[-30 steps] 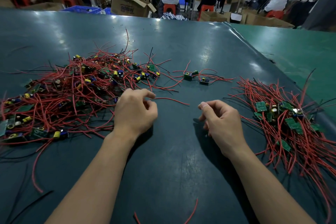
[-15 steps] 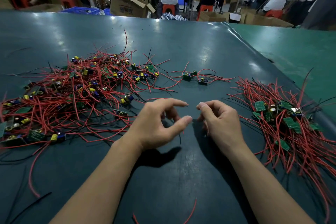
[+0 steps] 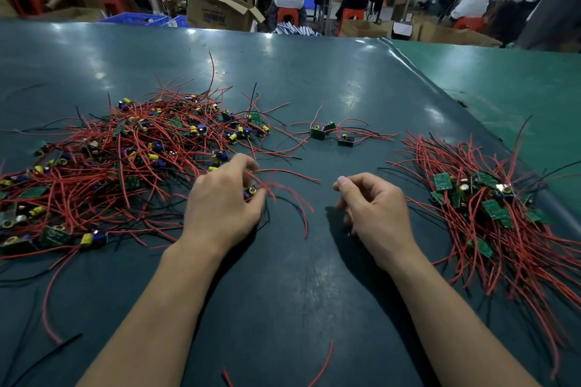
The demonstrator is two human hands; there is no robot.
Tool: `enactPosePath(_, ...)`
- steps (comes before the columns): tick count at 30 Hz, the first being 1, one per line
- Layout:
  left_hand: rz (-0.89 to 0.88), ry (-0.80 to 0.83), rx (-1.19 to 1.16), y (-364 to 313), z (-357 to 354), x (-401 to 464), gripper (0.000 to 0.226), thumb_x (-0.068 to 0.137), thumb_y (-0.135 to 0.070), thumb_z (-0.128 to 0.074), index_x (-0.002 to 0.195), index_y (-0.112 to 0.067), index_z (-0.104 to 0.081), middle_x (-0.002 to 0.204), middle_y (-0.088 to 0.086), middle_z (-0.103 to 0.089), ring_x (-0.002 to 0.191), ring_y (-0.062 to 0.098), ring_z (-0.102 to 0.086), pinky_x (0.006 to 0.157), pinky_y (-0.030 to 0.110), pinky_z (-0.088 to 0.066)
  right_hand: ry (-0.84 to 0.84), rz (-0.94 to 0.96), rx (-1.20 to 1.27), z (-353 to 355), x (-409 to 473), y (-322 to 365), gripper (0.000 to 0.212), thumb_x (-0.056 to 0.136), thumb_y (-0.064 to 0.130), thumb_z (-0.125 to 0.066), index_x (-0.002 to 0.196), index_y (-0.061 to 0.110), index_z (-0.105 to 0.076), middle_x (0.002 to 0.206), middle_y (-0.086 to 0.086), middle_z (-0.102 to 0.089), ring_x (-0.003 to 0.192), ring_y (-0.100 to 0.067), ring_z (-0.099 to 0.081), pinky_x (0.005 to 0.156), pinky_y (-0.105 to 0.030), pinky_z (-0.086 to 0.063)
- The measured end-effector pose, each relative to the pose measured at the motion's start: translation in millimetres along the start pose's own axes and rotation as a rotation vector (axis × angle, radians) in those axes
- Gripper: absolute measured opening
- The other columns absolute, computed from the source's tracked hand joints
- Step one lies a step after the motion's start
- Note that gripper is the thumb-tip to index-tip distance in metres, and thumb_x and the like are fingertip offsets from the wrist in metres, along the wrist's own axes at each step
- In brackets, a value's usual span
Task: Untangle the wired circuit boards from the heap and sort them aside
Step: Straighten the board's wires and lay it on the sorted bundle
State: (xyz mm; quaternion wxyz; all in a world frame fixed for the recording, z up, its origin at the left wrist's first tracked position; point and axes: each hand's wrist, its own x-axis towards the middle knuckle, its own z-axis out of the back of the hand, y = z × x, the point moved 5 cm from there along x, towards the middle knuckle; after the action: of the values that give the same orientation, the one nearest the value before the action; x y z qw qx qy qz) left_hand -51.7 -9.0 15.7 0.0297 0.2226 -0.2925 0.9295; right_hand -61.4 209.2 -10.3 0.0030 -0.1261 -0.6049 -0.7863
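A tangled heap (image 3: 125, 166) of small circuit boards with red and black wires covers the left of the dark table. My left hand (image 3: 223, 207) is at the heap's right edge and pinches one small board (image 3: 251, 192) with a yellow-topped capacitor, its red wires trailing right. My right hand (image 3: 374, 214) rests near the table's middle with loosely curled fingers and holds nothing. A sorted pile (image 3: 490, 204) of green boards with red wires lies on the right.
Three loose boards (image 3: 330, 132) with wires lie beyond my hands. Stray red wire pieces (image 3: 320, 367) lie near the front edge. The green table (image 3: 314, 292) has bare surface between the piles. Several people sit at benches behind, beside cardboard boxes (image 3: 217, 9).
My left hand went back to the heap's edge and took hold of a small board, pulling its red wires out toward the middle. My right hand has stayed in place.
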Motion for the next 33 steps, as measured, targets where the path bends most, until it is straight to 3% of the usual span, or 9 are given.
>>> enactPosePath(4, -0.206, -0.506, -0.058, -13.1, 25.4, -5.2, 0.027, 0.079, -0.018, -0.081, 0.103, -0.012, -0.069, 0.088, -0.001, -0.069, 0.079, 0.025, -0.058, 0.077, 0.045, -0.051, 0.008, 0.004, 0.078, -0.1, -0.9, 3.5, 0.024, 0.095, 0.026, -0.061, 0.074, 0.016, -0.068, 0.056, -0.001, -0.062, 0.042, -0.015, -0.048, 0.038, -0.024, -0.038)
enactPosePath(6, -0.308, -0.592, -0.038, -21.5, 26.5, -10.9, 0.025, 0.080, -0.019, -0.082, 0.100, -0.009, -0.071, 0.089, 0.001, -0.070, 0.078, 0.023, -0.053, 0.075, 0.039, -0.050, 0.028, -0.011, 0.153, -0.6, -0.9, 4.9, 0.024, 0.096, 0.024, -0.061, 0.074, 0.016, -0.068, 0.056, -0.001, -0.062, 0.041, -0.012, -0.048, 0.037, -0.020, -0.036)
enactPosePath(15, -0.515, -0.442, -0.133, -48.5, 4.5, -16.1, 0.007, 0.086, -0.009, -0.075, 0.090, -0.003, -0.073, 0.085, 0.007, -0.070, 0.075, 0.028, -0.066, 0.070, 0.039, -0.054, 0.313, -0.127, 0.406, -15.7, -7.9, 10.4, 0.036, 0.084, 0.039, -0.063, 0.091, 0.005, -0.072, 0.078, -0.004, -0.070, 0.047, -0.013, -0.054, 0.035, -0.019, -0.036)
enactPosePath(19, -0.635, -0.313, -0.233, -58.2, -6.1, -19.1, 0.006, 0.089, -0.004, -0.069, 0.092, -0.001, -0.073, 0.090, 0.006, -0.071, 0.080, 0.026, -0.067, 0.074, 0.037, -0.054, 0.378, -0.111, 0.471, -18.0, -8.9, 13.1, 0.034, 0.080, 0.039, -0.066, 0.100, 0.013, -0.073, 0.090, -0.003, -0.070, 0.055, -0.013, -0.055, 0.038, -0.020, -0.040)
enactPosePath(22, -0.587, -0.191, -0.370, -60.0, -15.4, -17.4, 0.016, 0.086, 0.003, -0.066, 0.101, 0.001, -0.073, 0.100, 0.007, -0.072, 0.093, 0.022, -0.069, 0.083, 0.037, -0.055, 0.281, -0.097, 0.504, -11.9, -5.2, 10.9, 0.013, 0.086, 0.024, -0.066, 0.090, 0.017, -0.077, 0.077, -0.006, -0.069, 0.049, -0.011, -0.052, 0.040, -0.018, -0.040)
enactPosePath(25, -0.558, -0.185, -0.436, -60.7, -16.1, -17.8, 0.017, 0.083, 0.004, -0.070, 0.100, 0.001, -0.072, 0.105, 0.008, -0.071, 0.100, 0.020, -0.068, 0.088, 0.038, -0.054, 0.211, -0.127, 0.553, -10.8, -1.3, 8.3, 0.013, 0.088, 0.009, -0.063, 0.090, 0.012, -0.075, 0.073, -0.007, -0.069, 0.047, -0.011, -0.044, 0.041, -0.015, -0.031)
enactPosePath(28, -0.622, -0.290, -0.396, -64.3, -8.8, -21.6, 0.004, 0.084, -0.003, -0.072, 0.085, 0.000, -0.073, 0.089, 0.006, -0.071, 0.084, 0.023, -0.067, 0.079, 0.037, -0.053, 0.139, -0.206, 0.728, -5.3, 3.8, 7.1, 0.014, 0.089, 0.005, -0.058, 0.094, 0.010, -0.069, 0.068, -0.002, -0.065, 0.041, -0.005, -0.039, 0.037, -0.014, -0.029)
enactPosePath(30, -0.615, -0.376, -0.361, -62.3, -5.4, -23.2, 0.017, 0.087, -0.010, -0.069, 0.072, -0.003, -0.070, 0.071, 0.001, -0.066, 0.066, 0.020, -0.058, 0.068, 0.030, -0.048, 0.008, -0.268, 0.899, 10.5, 10.1, 2.7, 0.018, 0.094, 0.003, -0.051, 0.094, 0.011, -0.066, 0.066, 0.000, -0.062, 0.038, -0.004, -0.037, 0.036, -0.013, -0.030)
enactPosePath(33, -0.513, -0.270, -0.385, -57.5, -13.7, -19.6, 0.032, 0.091, -0.023, -0.065, 0.064, -0.007, -0.066, 0.057, -0.002, -0.059, 0.051, 0.017, -0.053, 0.054, 0.026, -0.043, -0.030, -0.314, 1.043, 22.1, 12.7, -0.3, 0.015, 0.090, 0.007, -0.052, 0.095, 0.014, -0.065, 0.067, -0.001, -0.060, 0.038, -0.004, -0.035, 0.035, -0.013, -0.029)
